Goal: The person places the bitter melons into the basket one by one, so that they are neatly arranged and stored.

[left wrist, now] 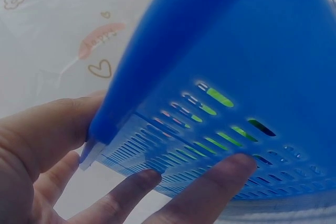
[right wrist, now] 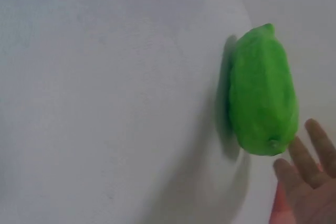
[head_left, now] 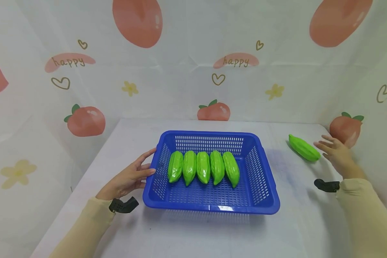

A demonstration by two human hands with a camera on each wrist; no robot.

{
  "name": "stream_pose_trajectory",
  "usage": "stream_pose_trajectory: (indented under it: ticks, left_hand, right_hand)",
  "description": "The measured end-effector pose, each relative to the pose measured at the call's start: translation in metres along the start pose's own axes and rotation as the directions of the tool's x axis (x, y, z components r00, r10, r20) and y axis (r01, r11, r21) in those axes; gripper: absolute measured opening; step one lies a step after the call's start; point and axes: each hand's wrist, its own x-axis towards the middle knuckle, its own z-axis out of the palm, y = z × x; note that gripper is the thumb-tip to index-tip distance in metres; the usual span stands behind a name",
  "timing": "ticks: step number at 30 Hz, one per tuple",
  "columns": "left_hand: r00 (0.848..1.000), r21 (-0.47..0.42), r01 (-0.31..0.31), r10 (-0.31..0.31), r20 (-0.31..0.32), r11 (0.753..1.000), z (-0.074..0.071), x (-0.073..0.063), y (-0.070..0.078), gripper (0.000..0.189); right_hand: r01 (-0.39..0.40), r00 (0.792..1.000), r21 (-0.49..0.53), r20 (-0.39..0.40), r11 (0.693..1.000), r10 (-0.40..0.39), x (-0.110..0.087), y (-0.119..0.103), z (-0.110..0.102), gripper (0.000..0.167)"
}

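Observation:
A blue plastic basket (head_left: 211, 208) with slotted walls stands on the white table. In it lie several glossy green bitter melons (head_left: 203, 167), side by side in a row. My left hand (head_left: 130, 179) is at the basket's left side, its straight fingers spread against the rim and the outer wall; the left wrist view shows fingertips (left wrist: 244, 163) on the slots. One more bitter melon (head_left: 304, 147) lies on the table at the far right. Just right of it, my right hand (head_left: 337, 154) has its fingers spread, with nothing in its grasp; fingertips (right wrist: 283, 169) come close to the melon's blunt end.
Behind the table (head_left: 296, 229) hangs a pale cloth (head_left: 180, 86) printed with peaches, hearts and flowers. A black wrist mount (head_left: 124, 205) sticks out at the left wrist, and another mount (head_left: 326, 185) at the right.

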Motion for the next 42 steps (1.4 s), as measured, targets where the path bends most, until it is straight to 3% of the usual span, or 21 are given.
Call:
stream_pose_trajectory:
  ticks: [4, 7, 13, 20, 27, 37, 42]
  left_hand:
    - [1.000, 0.005, -0.002, 0.002, -0.007, 1.000, 0.000, -0.001, 0.000, 0.080]
    - [1.000, 0.002, 0.003, -0.003, -0.011, 1.000, 0.000, -0.001, 0.000, 0.080]
    - [1.000, -0.006, 0.008, -0.008, -0.009, 1.000, -0.001, -0.001, -0.001, 0.079]
    - [1.000, -0.006, 0.002, -0.002, -0.003, 1.000, -0.002, -0.001, -0.002, 0.078]
    - [1.000, 0.001, 0.004, -0.004, -0.014, 1.000, -0.002, 0.000, -0.002, 0.078]
    - [1.000, 0.004, 0.008, -0.008, -0.015, 1.000, -0.002, 0.001, -0.002, 0.079]
    - [1.000, -0.002, 0.006, -0.006, -0.006, 1.000, -0.002, 0.001, -0.003, 0.079]
  right_hand:
    - [-0.077, 0.994, -0.210, 0.058, 0.975, 0.091, 0.003, 0.003, 0.002, 0.082]
    - [-0.125, 0.986, -0.324, 0.064, 0.938, 0.154, 0.005, 0.006, 0.002, 0.090]
    - [-0.143, 0.984, -0.382, 0.043, 0.913, 0.172, 0.007, 0.010, 0.003, 0.094]
    - [-0.135, 0.985, -0.487, 0.031, 0.863, 0.171, 0.007, 0.012, 0.004, 0.095]
    - [-0.153, 0.981, -0.481, 0.029, 0.863, 0.190, 0.006, 0.012, 0.007, 0.091]
    - [-0.193, 0.979, -0.573, -0.057, 0.796, 0.196, 0.008, 0.013, 0.012, 0.087]
    - [-0.192, 0.980, -0.594, -0.082, 0.781, 0.179, 0.011, 0.015, 0.011, 0.089]
